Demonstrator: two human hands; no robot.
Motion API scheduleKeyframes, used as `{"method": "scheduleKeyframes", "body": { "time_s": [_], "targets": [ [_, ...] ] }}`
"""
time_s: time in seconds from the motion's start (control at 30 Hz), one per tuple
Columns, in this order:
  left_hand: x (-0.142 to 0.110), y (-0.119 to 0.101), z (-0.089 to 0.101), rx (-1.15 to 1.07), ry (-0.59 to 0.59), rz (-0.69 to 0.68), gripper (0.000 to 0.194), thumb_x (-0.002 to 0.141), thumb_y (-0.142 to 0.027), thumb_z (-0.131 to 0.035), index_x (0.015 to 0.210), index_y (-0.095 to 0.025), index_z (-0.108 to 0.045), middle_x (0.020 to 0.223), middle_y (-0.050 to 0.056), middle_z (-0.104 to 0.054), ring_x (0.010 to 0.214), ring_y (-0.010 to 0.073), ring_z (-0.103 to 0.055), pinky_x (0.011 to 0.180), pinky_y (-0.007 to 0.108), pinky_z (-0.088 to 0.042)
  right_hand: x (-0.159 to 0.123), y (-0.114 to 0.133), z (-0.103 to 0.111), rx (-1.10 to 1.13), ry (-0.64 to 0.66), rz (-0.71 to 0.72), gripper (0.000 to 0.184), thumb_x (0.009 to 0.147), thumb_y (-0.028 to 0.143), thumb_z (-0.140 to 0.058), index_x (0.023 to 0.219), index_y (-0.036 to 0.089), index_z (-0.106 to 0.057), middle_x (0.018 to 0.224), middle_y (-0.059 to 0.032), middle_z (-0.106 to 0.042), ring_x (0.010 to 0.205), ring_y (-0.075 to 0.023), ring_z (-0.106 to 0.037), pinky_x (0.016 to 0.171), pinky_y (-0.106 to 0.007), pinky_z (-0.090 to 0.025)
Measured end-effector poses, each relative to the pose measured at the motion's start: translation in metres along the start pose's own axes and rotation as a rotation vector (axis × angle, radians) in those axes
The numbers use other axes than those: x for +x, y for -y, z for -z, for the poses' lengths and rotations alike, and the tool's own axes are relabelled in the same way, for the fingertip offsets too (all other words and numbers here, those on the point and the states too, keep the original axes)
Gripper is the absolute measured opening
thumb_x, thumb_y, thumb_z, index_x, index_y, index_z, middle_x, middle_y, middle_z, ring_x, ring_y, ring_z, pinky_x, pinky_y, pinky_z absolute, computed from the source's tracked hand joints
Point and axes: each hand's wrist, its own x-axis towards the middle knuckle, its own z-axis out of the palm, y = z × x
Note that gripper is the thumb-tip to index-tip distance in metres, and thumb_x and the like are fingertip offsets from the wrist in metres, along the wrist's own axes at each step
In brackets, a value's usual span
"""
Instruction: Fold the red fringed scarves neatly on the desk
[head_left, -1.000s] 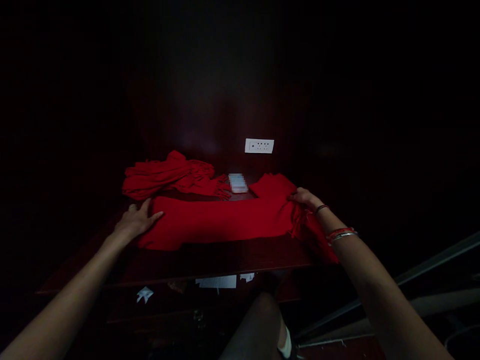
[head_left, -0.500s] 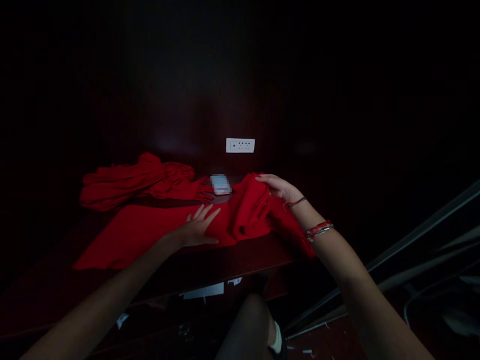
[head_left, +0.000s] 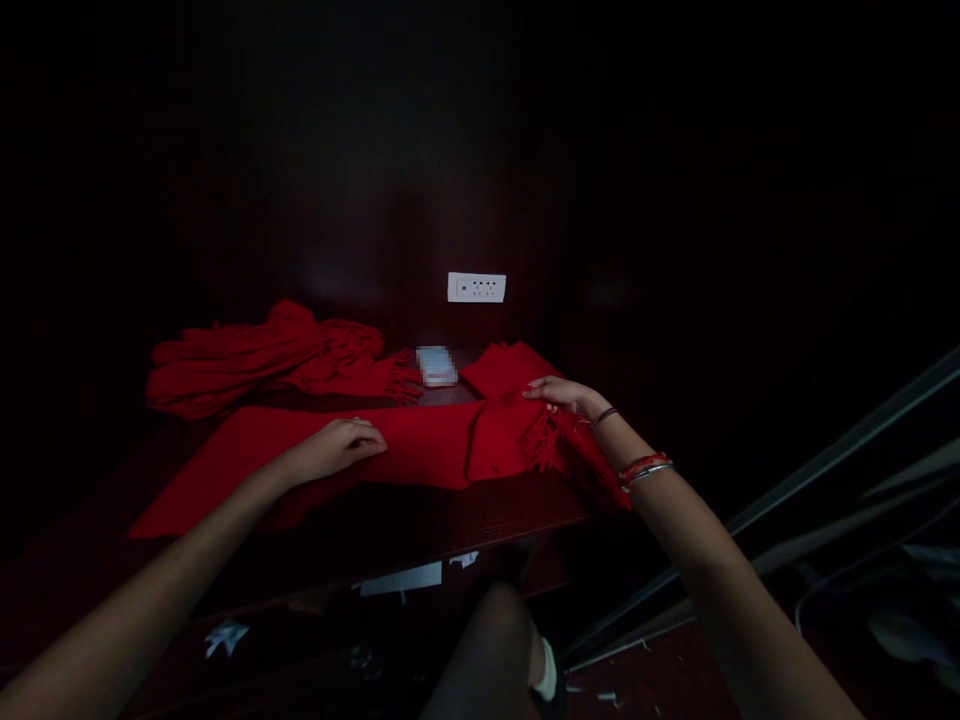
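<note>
A long red scarf point(head_left: 427, 445) lies spread along the dark wooden shelf, its right end folded over with the fringe bunched. My right hand point(head_left: 562, 393) pinches the folded part near that fringe, thumb and fingers closed on the cloth. On the left part of the same scarf rests my left hand point(head_left: 339, 447), its fingers drawn together and bent down against the fabric; the fingertips are partly hidden. Another red scarf point(head_left: 262, 360), crumpled and with tassels, sits behind it on the left.
A small pale blurred rectangular item point(head_left: 436, 366) lies between the scarves at the back. On the wall above is a white power socket point(head_left: 477, 288). Paper point(head_left: 401, 579) shows under the shelf's front edge. My knee point(head_left: 499, 630) is just below. Litter is on the floor at lower right.
My right hand has come down and nearer with the scarf's fold, which now lies flatter. My left hand has slid left, and its spread fingers have drawn together.
</note>
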Motion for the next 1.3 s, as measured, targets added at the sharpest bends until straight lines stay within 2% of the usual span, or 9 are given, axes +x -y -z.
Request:
{"method": "scheduleKeyframes", "body": {
  "time_s": [0.13,0.27,0.4,0.53,0.63,0.77,0.87,1.07,1.3],
  "targets": [
    [0.025,-0.017,0.004,-0.009,-0.071,-0.048,0.032,0.075,-0.036,-0.044,0.098,-0.019,-0.056,0.099,0.005,-0.057,0.091,0.0164,-0.051,0.083,0.026,-0.037,-0.018,0.023,-0.012,-0.045,0.176,0.123,0.009,0.065,0.023,-0.059,0.068,0.015,-0.056,0.047,0.0079,-0.047,0.032,-0.0001,-0.030,0.031,-0.013,-0.023],
    [0.077,-0.049,-0.013,-0.247,-0.127,-0.205,0.057,0.071,-0.038,-0.050,0.121,-0.017,-0.035,0.123,0.008,-0.041,0.110,0.0171,-0.039,0.092,0.029,-0.030,-0.044,0.051,-0.028,-0.207,0.295,0.320,0.016,0.066,0.029,-0.058,0.071,0.014,-0.056,0.054,0.0067,-0.047,0.039,-0.0012,-0.036,0.038,-0.014,-0.029],
    [0.107,-0.065,-0.020,-0.452,-0.064,-0.264,0.037,0.070,-0.039,-0.050,0.095,-0.011,-0.054,0.098,0.006,-0.058,0.090,0.0175,-0.051,0.079,0.028,-0.039,-0.064,0.063,-0.020,-0.409,0.200,0.391,0.020,0.067,0.032,-0.057,0.072,0.014,-0.052,0.058,0.0053,-0.047,0.045,-0.0041,-0.043,0.044,-0.017,-0.035],
    [0.099,-0.061,-0.002,-0.406,-0.040,-0.282,0.030,0.073,-0.039,-0.047,0.078,-0.012,-0.057,0.079,0.002,-0.060,0.075,0.0153,-0.053,0.068,0.025,-0.040,-0.075,0.044,-0.009,-0.568,0.030,0.424,0.016,0.067,0.027,-0.057,0.071,0.014,-0.049,0.061,0.0034,-0.049,0.051,-0.0063,-0.046,0.050,-0.020,-0.037],
    [0.079,-0.055,0.000,-0.190,0.010,-0.371,0.024,0.075,-0.036,-0.049,0.079,-0.014,-0.058,0.079,0.001,-0.059,0.075,0.0137,-0.052,0.070,0.023,-0.039,-0.081,0.013,-0.021,-0.700,-0.061,0.468,0.010,0.066,0.021,-0.057,0.070,0.014,-0.051,0.063,0.0027,-0.050,0.057,-0.0073,-0.045,0.054,-0.020,-0.035],
    [0.055,-0.042,-0.027,0.094,0.040,-0.460,0.019,0.079,-0.031,-0.046,0.082,-0.017,-0.058,0.084,0.002,-0.058,0.084,0.0138,-0.051,0.079,0.024,-0.035,-0.093,-0.029,-0.053,-0.777,0.052,0.442,0.009,0.067,0.021,-0.057,0.075,0.015,-0.055,0.066,0.0020,-0.053,0.058,-0.0078,-0.046,0.055,-0.020,-0.035],
    [0.044,-0.028,-0.047,0.150,0.013,-0.458,0.019,0.082,-0.028,-0.041,0.085,-0.018,-0.057,0.086,0.002,-0.056,0.082,0.0121,-0.051,0.077,0.022,-0.036,-0.100,-0.046,-0.068,-0.666,0.106,0.445,0.019,0.071,0.028,-0.056,0.084,0.015,-0.056,0.075,-0.0009,-0.057,0.066,-0.0096,-0.050,0.061,-0.021,-0.038],
    [0.042,-0.007,-0.050,0.118,-0.099,-0.453,0.016,0.080,-0.018,-0.040,0.084,-0.017,-0.055,0.086,0.002,-0.054,0.080,0.0114,-0.049,0.075,0.021,-0.037,-0.079,-0.052,-0.076,-0.505,-0.138,0.434,0.024,0.079,0.024,-0.044,0.100,0.015,-0.052,0.077,-0.0024,-0.059,0.067,-0.0097,-0.052,0.064,-0.022,-0.040],
    [0.039,-0.005,-0.056,0.065,-0.126,-0.456,0.022,0.071,-0.003,-0.036,0.076,-0.017,-0.052,0.078,0.000,-0.051,0.076,0.0105,-0.047,0.071,0.019,-0.036,-0.047,-0.043,-0.097,-0.771,-0.057,0.656,0.035,0.069,0.019,-0.059,0.104,0.018,-0.055,0.077,-0.0017,-0.052,0.070,-0.0107,-0.047,0.067,-0.023,-0.039]
  ]
}}
